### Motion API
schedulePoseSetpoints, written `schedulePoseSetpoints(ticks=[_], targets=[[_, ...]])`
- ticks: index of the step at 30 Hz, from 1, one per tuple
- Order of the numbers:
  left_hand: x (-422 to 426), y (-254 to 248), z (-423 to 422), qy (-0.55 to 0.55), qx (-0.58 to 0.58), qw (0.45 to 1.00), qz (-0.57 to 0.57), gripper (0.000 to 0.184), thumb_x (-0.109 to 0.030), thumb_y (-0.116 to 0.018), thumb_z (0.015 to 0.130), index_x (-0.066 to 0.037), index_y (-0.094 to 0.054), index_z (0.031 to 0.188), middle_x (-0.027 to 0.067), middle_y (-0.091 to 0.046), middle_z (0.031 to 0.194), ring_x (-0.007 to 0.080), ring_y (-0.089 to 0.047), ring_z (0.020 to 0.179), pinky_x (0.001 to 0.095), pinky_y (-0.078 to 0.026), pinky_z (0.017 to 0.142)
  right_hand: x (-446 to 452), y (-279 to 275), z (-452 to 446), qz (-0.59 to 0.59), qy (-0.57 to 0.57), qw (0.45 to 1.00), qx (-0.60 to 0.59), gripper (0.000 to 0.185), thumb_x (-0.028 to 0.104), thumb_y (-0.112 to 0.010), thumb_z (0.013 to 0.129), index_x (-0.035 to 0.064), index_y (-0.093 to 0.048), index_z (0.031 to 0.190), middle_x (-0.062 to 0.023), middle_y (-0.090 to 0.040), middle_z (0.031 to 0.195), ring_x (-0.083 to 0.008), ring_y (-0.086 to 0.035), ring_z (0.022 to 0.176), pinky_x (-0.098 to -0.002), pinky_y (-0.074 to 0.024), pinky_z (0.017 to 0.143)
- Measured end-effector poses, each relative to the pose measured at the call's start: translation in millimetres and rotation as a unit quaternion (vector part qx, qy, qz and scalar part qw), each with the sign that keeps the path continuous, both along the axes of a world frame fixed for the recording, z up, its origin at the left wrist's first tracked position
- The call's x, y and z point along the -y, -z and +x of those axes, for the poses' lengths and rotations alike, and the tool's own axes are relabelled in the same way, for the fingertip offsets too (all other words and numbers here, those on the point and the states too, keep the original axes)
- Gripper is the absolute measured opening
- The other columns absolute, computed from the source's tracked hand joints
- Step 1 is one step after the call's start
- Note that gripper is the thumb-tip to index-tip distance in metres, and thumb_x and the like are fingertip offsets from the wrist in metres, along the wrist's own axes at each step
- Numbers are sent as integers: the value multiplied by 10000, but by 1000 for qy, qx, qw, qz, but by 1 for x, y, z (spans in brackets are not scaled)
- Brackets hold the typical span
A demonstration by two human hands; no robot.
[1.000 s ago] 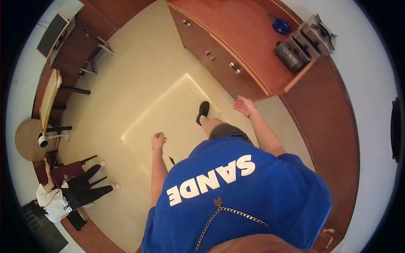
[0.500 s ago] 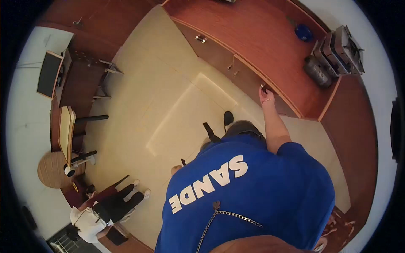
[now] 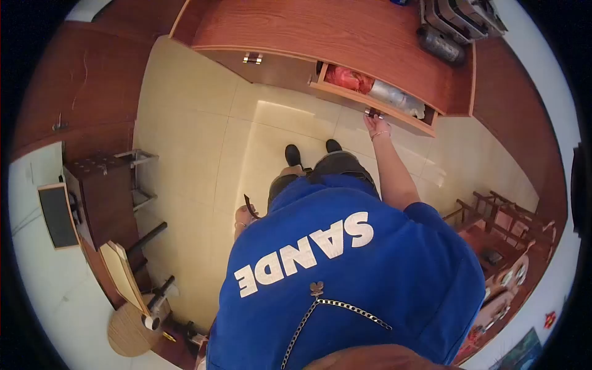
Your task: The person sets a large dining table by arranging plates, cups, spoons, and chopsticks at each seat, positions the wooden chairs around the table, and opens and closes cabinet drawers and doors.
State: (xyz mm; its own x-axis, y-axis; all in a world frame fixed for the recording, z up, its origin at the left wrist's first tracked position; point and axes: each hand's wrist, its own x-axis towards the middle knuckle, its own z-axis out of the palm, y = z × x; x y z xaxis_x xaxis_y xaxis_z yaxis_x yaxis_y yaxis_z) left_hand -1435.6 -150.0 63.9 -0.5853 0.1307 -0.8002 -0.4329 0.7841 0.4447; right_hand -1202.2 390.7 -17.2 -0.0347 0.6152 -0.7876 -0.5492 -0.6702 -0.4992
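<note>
My right hand (image 3: 377,126) grips the dark metal handle (image 3: 374,113) on the front of a wooden drawer (image 3: 345,94), which stands pulled out. Inside the drawer lie a red plastic bag (image 3: 349,79) and a clear, crinkled plastic package (image 3: 388,94). My left hand (image 3: 244,216) hangs low beside my body, seemingly closed, with a thin dark strip (image 3: 250,206) against it. Part of that hand is hidden, and what it may hold cannot be made out.
A gas stove (image 3: 462,18) and a grey cylinder (image 3: 441,45) sit on the wooden counter (image 3: 320,37). Another cabinet handle (image 3: 252,58) lies left of the drawer. Carved wooden furniture (image 3: 493,240) stands at right; a round stool (image 3: 132,327) and folding tables are at left.
The drawer was shut and is now pulled open, its contents showing, with my right hand still on its handle. My view has turned, and my left hand shows more clearly.
</note>
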Motion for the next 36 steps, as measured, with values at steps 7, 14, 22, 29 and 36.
schedulePoseSetpoints(ticks=[7, 14, 22, 29, 36], targets=[[-91, -10, -150, -8, -32, 999, 0, 216, -171, -561, 861, -3, -641, 971, 67, -641, 784, 145, -633, 679, 240, -481, 551, -10, -9, -11, -13, 54, 998, 40, 198, -84, -456, 903, -88, -469, 1101, -236, -577, 1035, -396, -629, 910, -563, -556, 833], [-143, 25, -199, 71, 3, 990, 120, 182, -144, -558, 874, 13, -637, 919, 81, -629, 782, 175, -644, 660, 286, -546, 586, -41, -10, -27, -14, 127, 991, 49, 161, -110, -468, 887, -127, -482, 1047, -262, -580, 994, -406, -644, 817, -574, -588, 719], [-106, 20, -193, 218, 60, 974, -11, 185, -166, -544, 788, -27, -588, 674, 68, -573, 594, 141, -557, 515, 309, -469, 482, -54, 4, -20, -4, 109, 993, 33, 228, -52, -409, 923, -62, -472, 1142, -253, -534, 1140, -413, -584, 1026, -578, -544, 838], [-106, 13, -214, 283, 10, 959, -10, 234, -211, -564, 822, 2, -627, 746, 100, -609, 656, 177, -624, 602, 325, -510, 562, -63, 10, -36, 45, 114, 992, 25, 171, -79, -465, 903, -125, -483, 1067, -225, -589, 983, -367, -642, 847, -541, -591, 754], [-191, -2, -233, 225, -92, 969, 49, 315, -221, -588, 850, 4, -641, 1064, 136, -690, 939, 201, -686, 792, 304, -537, 711, -74, 3, -52, 45, 116, 990, 65, 169, 23, -506, 926, -87, -519, 1055, -217, -606, 994, -326, -643, 884, -474, -597, 779]])
